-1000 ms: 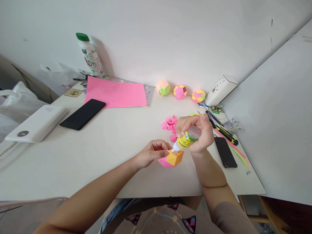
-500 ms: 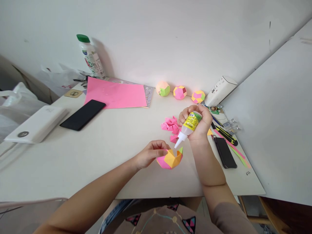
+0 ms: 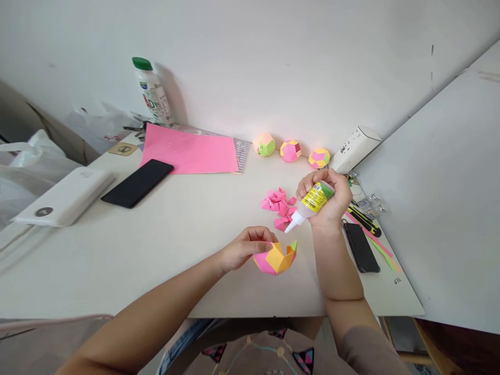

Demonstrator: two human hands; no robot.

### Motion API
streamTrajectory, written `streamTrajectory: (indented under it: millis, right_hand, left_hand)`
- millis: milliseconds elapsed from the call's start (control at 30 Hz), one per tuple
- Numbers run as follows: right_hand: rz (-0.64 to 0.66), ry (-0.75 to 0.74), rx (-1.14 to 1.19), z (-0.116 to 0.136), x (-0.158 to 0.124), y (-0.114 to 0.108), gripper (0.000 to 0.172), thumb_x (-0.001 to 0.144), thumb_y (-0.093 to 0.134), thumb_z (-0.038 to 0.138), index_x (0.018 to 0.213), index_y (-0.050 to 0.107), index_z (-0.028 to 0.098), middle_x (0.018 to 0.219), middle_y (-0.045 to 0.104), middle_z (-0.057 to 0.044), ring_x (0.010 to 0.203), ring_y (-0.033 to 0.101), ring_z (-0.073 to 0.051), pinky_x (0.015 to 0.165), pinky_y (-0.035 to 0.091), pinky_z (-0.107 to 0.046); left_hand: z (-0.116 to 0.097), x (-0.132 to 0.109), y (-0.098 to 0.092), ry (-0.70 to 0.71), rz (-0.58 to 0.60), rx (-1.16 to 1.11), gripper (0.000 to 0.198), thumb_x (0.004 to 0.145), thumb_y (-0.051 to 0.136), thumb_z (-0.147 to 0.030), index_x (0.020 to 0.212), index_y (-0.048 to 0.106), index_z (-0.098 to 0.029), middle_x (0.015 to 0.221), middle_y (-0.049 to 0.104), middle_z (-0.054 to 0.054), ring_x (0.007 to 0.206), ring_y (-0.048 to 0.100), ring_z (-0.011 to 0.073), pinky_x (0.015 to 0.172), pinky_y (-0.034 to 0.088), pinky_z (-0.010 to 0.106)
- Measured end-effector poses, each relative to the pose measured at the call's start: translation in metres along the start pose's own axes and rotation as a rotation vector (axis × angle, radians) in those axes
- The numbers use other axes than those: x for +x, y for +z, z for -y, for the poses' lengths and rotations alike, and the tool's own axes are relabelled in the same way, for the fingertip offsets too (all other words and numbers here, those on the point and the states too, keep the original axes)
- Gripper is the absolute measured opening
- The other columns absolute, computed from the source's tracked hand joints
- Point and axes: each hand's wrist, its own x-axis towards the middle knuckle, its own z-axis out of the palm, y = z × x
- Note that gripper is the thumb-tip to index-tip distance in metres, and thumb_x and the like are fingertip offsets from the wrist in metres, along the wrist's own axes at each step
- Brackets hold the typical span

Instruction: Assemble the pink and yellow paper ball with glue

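My left hand pinches the left rim of a part-open folded paper ball in pink, orange and green. A green point of paper rises at its right rim. My right hand is wrapped round a glue bottle with a yellow and green label. The bottle tilts down to the left, its white nozzle tip a little above the paper ball and apart from it. Just behind the nozzle lies a pile of small folded pink paper pieces. The tips of my left fingers are partly hidden by the paper.
Three finished paper balls line the wall. On the left are pink paper sheets, a black phone, a white power bank and a green-capped bottle. A black case and a cutter lie at right.
My right hand has drawn the glue bottle up and to the right, so its nozzle is farther from the paper ball's rim. My left hand keeps its hold. The view has shifted slightly.
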Motion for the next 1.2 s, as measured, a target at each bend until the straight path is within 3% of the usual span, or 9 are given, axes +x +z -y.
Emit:
streamTrajectory:
  millis: [967, 1067, 1200]
  right_hand:
    - [0.092, -0.012, -0.042, 0.000, -0.005, 0.002, 0.034, 0.079, 0.049, 0.040, 0.053, 0.047, 0.019, 0.047, 0.047, 0.002, 0.041, 0.048, -0.011, 0.041, 0.038, -0.025]
    - [0.042, 0.047, 0.045, 0.000, -0.002, -0.001, 0.030, 0.077, 0.050, 0.038, 0.054, 0.046, 0.020, 0.046, 0.045, 0.003, 0.040, 0.047, -0.010, 0.040, 0.038, -0.024]
    - [-0.066, 0.298, 0.343, -0.006, 0.009, -0.012, 0.018, 0.070, 0.051, 0.032, 0.059, 0.045, 0.019, 0.047, 0.043, 0.005, 0.042, 0.045, -0.008, 0.040, 0.038, -0.019]
  left_hand:
    - [0.000, 0.000, 0.001, -0.012, -0.002, 0.020, 0.020, 0.064, 0.071, -0.026, 0.059, 0.057, -0.014, 0.071, 0.060, 0.002, 0.061, 0.050, 0.0117, 0.059, 0.034, 0.026]
    - [0.001, 0.000, 0.000, -0.013, -0.007, 0.019, 0.020, 0.064, 0.072, -0.026, 0.060, 0.057, -0.014, 0.072, 0.061, 0.003, 0.062, 0.050, 0.0121, 0.060, 0.034, 0.026]
    - [0.001, 0.001, -0.001, -0.012, 0.002, 0.005, 0.020, 0.065, 0.072, -0.026, 0.060, 0.057, -0.014, 0.071, 0.060, 0.003, 0.062, 0.051, 0.0123, 0.060, 0.034, 0.026]
